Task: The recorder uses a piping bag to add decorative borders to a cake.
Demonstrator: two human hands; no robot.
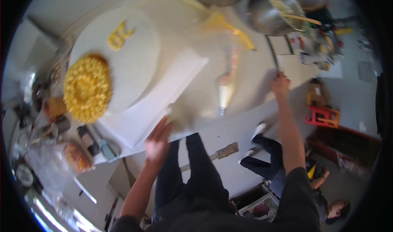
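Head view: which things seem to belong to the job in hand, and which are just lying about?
Seemingly in the job:
thin dark strip at the right hand
white panel beside the left hand
white disc
yellow ruffled decoration
piping bag

Seemingly just lying about:
light-blue looped item
clear plastic bag
red stool

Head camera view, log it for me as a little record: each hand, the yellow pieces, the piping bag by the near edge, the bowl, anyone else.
Left hand: near table edge; grip unclear, motion blur
Right hand: at near end of thin dark strip
Yellow ruffled round: at left edge of white disc
Yellow figures: on disc's far part
Piping bag: lying, tip toward wearer
Metal bowl: far right
Co-worker: lower right
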